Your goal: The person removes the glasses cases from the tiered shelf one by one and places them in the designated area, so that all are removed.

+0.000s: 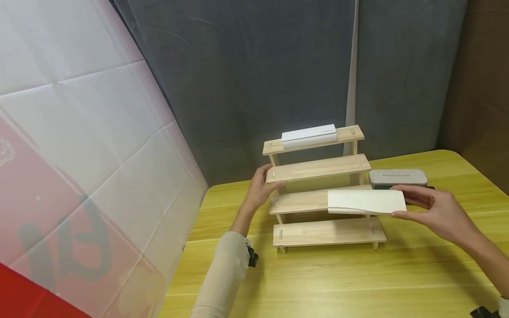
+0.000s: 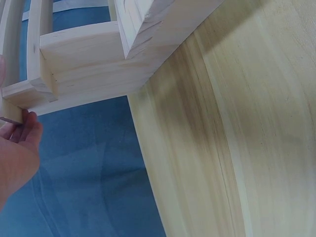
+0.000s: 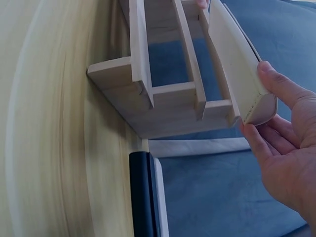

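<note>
A wooden stepped display stand (image 1: 330,232) with several tiers stands on the table. My left hand (image 1: 260,187) grips the left end of its second tier from the top, thumb over the board; the left wrist view shows the curled fingers (image 2: 30,131) at the board's end. My right hand (image 1: 435,212) pinches one end of a white glasses case (image 1: 366,201), holding it level in front of the lower tiers. Thumb and fingers hold opposite faces of that case (image 3: 242,69) in the right wrist view. Another white glasses case (image 1: 309,136), with small lettering, lies on the top tier.
A grey case (image 1: 397,176) with lettering lies on the table to the right of the stand, over a dark case (image 3: 143,195). Dark grey curtain (image 1: 246,79) hangs behind the table, and a pale printed sheet (image 1: 99,119) rises along the left.
</note>
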### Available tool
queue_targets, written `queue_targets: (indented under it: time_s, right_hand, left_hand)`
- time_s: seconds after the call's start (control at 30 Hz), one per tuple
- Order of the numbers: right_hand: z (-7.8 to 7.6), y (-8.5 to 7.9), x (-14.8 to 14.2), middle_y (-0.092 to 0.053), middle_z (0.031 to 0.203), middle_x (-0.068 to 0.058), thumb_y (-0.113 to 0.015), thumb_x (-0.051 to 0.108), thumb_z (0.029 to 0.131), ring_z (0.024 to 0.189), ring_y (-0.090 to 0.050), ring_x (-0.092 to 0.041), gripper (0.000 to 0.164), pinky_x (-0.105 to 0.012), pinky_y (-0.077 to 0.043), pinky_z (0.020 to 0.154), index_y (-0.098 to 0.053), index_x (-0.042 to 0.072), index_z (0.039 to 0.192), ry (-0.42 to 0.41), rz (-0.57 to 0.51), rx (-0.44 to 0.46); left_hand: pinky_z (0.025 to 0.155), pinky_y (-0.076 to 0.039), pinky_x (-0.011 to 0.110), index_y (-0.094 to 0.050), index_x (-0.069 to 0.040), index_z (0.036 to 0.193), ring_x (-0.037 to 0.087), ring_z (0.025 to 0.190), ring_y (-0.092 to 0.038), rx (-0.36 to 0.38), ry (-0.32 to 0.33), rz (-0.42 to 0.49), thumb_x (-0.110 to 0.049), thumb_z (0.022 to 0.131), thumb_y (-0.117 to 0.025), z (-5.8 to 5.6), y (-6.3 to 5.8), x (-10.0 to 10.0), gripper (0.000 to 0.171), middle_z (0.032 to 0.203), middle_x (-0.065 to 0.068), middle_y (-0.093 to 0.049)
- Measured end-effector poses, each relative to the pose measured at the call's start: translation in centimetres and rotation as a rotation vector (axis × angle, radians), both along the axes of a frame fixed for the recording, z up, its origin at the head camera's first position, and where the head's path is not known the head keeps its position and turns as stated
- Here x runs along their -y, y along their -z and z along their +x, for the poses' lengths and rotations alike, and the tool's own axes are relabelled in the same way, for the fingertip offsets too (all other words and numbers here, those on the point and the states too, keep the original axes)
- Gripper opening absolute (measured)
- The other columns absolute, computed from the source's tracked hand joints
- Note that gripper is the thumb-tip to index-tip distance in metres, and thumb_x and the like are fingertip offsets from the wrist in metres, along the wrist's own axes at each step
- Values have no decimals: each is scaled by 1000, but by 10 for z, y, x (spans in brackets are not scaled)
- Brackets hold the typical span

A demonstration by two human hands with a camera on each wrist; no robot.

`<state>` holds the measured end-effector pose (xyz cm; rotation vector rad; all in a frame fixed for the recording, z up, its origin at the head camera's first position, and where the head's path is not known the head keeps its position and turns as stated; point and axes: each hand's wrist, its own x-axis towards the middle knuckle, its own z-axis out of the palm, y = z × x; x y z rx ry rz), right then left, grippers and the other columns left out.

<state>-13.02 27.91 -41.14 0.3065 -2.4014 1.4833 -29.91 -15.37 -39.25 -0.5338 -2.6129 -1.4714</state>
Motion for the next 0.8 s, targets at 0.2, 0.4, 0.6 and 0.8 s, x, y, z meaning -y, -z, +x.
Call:
queue_targets:
  time_s: [0.2,0.4,0.6,0.8]
  right_hand:
    - [6,5,-11,-63,121,33,-93,12,84,105,-62,19,60,-10,-57,76,-69,2,138,37,-4,28]
    - [13,8,-21,-62,119,37,-93,18,85,104,-60,22,60,-8,-54,73,-70,6,139,78,11,58]
    - [16,15,-33,-58,123,38,-93,16,85,105,-59,23,60,-9,-55,71,-69,7,140,87,-3,56]
    - [19,22,-43,-59,121,39,-92,10,85,103,-58,24,59,-7,-55,72,-70,5,139,101,-24,43]
  left_hand:
    - [128,-31,42,-37,-2,161,31,154,-36,7,2,9,-30,95,-84,0,0,0,86,164,16,-39]
    - [128,-31,42,-37,-3,161,31,155,-35,13,1,14,-30,95,-85,1,-1,-1,86,164,16,-39]
    - [128,-30,43,-37,-4,162,32,155,-34,13,-6,5,-32,94,-85,1,-1,-1,87,166,16,-38]
    - [127,-32,44,-38,-4,161,32,154,-36,18,-5,10,-32,94,-85,1,-2,0,87,164,16,-39]
